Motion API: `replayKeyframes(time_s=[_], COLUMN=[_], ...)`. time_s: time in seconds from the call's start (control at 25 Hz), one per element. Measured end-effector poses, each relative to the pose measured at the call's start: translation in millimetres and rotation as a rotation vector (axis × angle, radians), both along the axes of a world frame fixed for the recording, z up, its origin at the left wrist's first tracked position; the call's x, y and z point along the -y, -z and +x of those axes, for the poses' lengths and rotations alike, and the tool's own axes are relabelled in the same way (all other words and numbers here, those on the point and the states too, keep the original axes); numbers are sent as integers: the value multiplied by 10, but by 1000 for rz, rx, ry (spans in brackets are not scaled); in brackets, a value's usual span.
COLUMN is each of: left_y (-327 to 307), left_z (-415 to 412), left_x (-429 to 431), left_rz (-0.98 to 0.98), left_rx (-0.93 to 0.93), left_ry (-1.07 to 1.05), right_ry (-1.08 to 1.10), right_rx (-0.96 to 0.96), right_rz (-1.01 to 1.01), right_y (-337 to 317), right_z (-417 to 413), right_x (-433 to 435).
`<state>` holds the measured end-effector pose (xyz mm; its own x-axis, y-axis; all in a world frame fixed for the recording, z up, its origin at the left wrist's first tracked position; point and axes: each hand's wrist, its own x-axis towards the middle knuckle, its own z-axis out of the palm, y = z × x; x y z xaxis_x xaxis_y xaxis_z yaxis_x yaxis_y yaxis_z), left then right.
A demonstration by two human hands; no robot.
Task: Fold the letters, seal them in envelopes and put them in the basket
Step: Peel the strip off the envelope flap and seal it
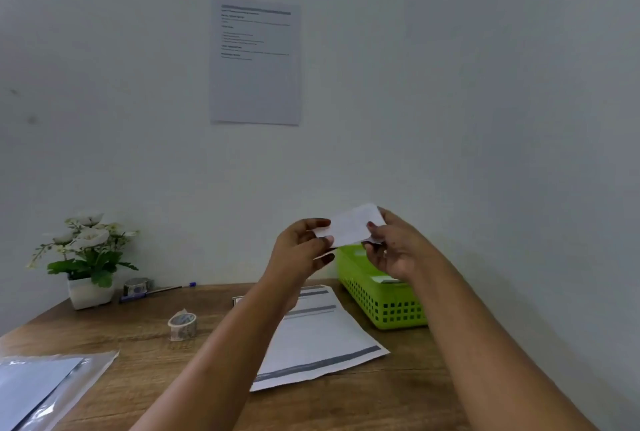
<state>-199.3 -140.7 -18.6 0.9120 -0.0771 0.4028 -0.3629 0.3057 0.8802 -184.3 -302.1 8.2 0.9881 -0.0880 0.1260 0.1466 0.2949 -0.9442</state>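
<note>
Aloft, both hands (299,252) (398,250) pinch white paper (349,224).

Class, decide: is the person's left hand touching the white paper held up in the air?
Touching. The head view shows the left hand pinching the left edge of the white paper.

The room light is soft, dim and even, with a cool grey cast over the wall (485,84); where it comes from I cannot tell. Shadows are faint: a weak one lies at the foot of the tape roll (182,326) on the table (121,330). The table's far edge bows with wide-angle distortion. The folded paper (349,224) looks washed out and slightly blurred, and the notice (255,84) has print too soft to read.
</note>
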Motion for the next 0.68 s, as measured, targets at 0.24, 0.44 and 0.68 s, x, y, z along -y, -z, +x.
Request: replayKeyframes(time_s=[0.24, 0.44, 0.68], left_y=[156, 378, 326], left_z=[230, 397, 542], left_x=[833, 1042, 985], left_rz=[160, 376, 825], left_rx=[-230, -235, 145], left_ry=[56, 36, -308], right_ry=[256, 365, 637], right_rx=[-181, -270, -166], right_rz=[-271, -530, -984], right_y=[219, 412, 511], right_z=[2, 200, 511], right_x=[753, 1053, 1046])
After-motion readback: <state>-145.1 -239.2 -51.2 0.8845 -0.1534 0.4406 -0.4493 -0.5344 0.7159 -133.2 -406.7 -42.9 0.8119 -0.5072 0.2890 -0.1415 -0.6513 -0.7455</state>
